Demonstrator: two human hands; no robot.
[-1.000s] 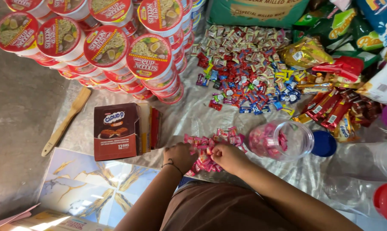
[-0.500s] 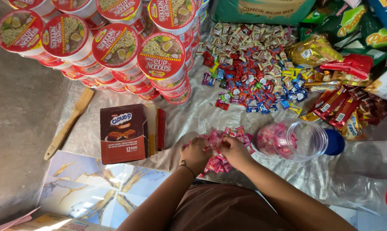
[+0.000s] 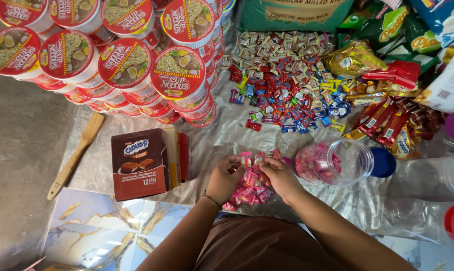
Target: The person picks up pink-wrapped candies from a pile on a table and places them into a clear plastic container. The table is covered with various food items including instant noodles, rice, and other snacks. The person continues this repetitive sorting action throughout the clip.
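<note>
My left hand (image 3: 226, 179) and my right hand (image 3: 281, 176) meet over a small heap of pink wrapped candies (image 3: 251, 188) on the silver sheet, fingers pinching candies at the top of the heap. Both hands seem closed on pink candies; the fingertips partly hide them. Just right of my right hand lies a clear plastic jar (image 3: 332, 161) on its side, mouth toward the right, with pink candies inside. Its blue lid (image 3: 384, 162) lies beside the mouth.
Stacked instant noodle cups (image 3: 131, 65) fill the upper left. A brown snack-bar box (image 3: 139, 164) stands left of my hands, a wooden spatula (image 3: 75, 155) further left. Mixed wrapped candies (image 3: 287, 85), snack packets (image 3: 402, 120) and a green rice sack (image 3: 297, 12) lie beyond.
The view has shifted slightly; my hands stay together over the pink candy heap, fingers working the candies. Nothing else has moved.
</note>
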